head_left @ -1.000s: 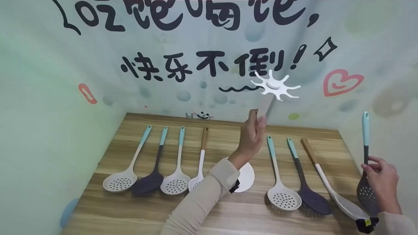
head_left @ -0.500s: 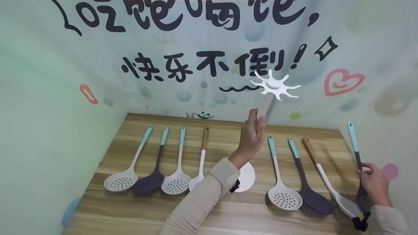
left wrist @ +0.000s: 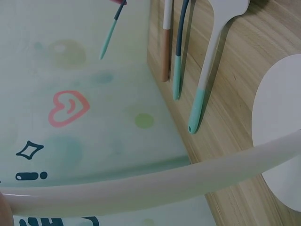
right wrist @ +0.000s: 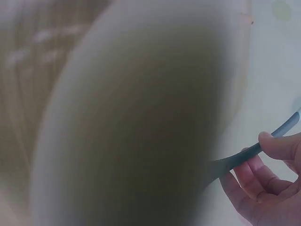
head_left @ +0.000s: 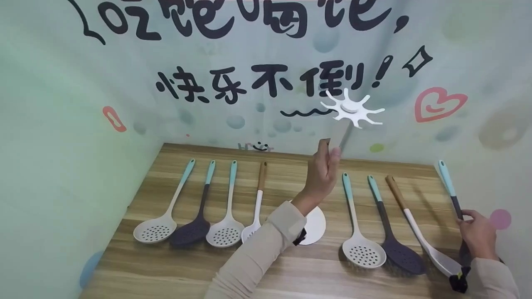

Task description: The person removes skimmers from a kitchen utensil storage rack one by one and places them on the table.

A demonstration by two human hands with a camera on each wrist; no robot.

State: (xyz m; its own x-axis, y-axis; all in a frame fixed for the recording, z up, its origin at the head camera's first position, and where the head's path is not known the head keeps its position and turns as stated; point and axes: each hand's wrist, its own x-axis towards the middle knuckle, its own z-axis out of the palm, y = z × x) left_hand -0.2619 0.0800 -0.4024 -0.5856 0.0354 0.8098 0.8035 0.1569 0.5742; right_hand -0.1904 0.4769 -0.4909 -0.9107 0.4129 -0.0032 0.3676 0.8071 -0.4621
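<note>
My left hand [head_left: 322,172] grips the pole [head_left: 341,135] of a white utensil stand, whose star-shaped hook top [head_left: 351,109] rises above my fingers. The stand's round white base [head_left: 316,226] is partly covered by my forearm; in the left wrist view the pole [left wrist: 117,190] crosses the picture. At the far right, my right hand [head_left: 478,234] pinches the dark neck of a skimmer with a turquoise handle [head_left: 445,178], handle end upward. Its head is mostly hidden by the hand and sleeve. A large blurred pale shape fills much of the right wrist view.
Left of the stand lie two pale skimmers [head_left: 155,230], a dark turner [head_left: 191,233] and a white slotted tool [head_left: 258,203]. To its right lie a pale skimmer [head_left: 365,253], a dark one [head_left: 403,255] and a wooden-handled white spoon [head_left: 411,222]. A printed backdrop [head_left: 249,124] stands behind.
My right hand has shifted left and slightly down with the skimmer, whose handle end now leans left. The left hand keeps its grip on the pole.
</note>
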